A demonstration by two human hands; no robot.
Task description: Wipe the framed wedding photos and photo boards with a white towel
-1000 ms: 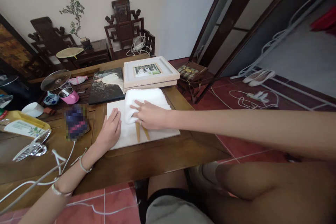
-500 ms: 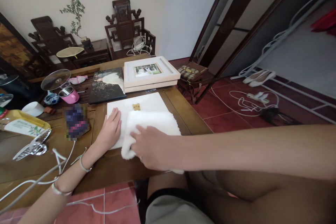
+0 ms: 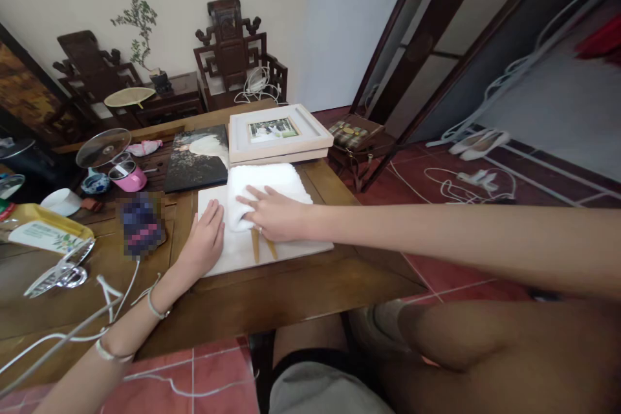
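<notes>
A thin white panel (image 3: 295, 244) lies on the wooden table in front of me. My left hand (image 3: 207, 236) rests flat on its left edge, fingers extended and close together, holding nothing. On top of the panel, my right hand (image 3: 272, 212) holds a folded, fluffy white towel (image 3: 272, 176), with its fingers spread and pressed into the cloth. Two tan, tapering shapes (image 3: 255, 247) show on the panel just below the towel. The towel hides what joins them. My right thumb is not clearly visible.
Behind the panel are a white picture frame (image 3: 315, 134) and a dark photo board (image 3: 196, 168). To the left lie an oil bottle (image 3: 46, 228), a clear hair claw (image 3: 63, 268), a pink cup (image 3: 129, 178) and white cables (image 3: 58, 336). A wooden chair (image 3: 422, 45) holds a plaid bag (image 3: 347, 134).
My right hand has slid the towel away from me, toward the picture frame. The panel's near part and the tan shapes are now uncovered. My left hand has stayed in place.
</notes>
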